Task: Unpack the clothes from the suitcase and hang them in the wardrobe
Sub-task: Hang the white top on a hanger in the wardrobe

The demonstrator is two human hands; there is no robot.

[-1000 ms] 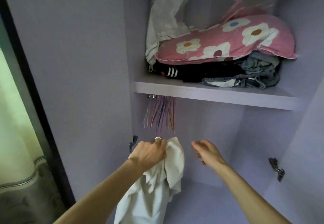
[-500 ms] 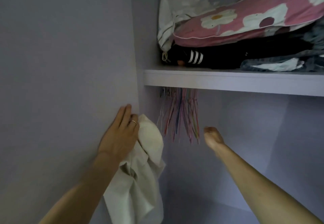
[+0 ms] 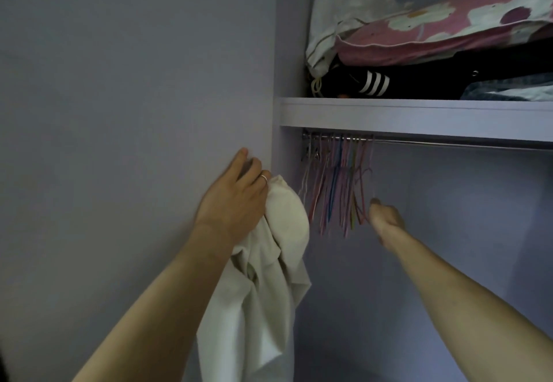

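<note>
Left hand point(image 3: 233, 205) is gripping white garment point(image 3: 269, 262) left of hangers point(image 3: 338, 181); right hand point(image 3: 384, 217) is hovering at hangers' bottoms, grip unclear.

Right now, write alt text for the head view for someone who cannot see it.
A person's left hand holds a white garment at the wardrobe edge while the right hand reaches toward a bunch of coloured hangers on the rail under a shelf. Folded clothes and pink floral bedding lie on it.

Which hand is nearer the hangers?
Right. The right hand is at the lower right ends of the hangers; the left hand, gripping the white garment, is off to their left.
</note>
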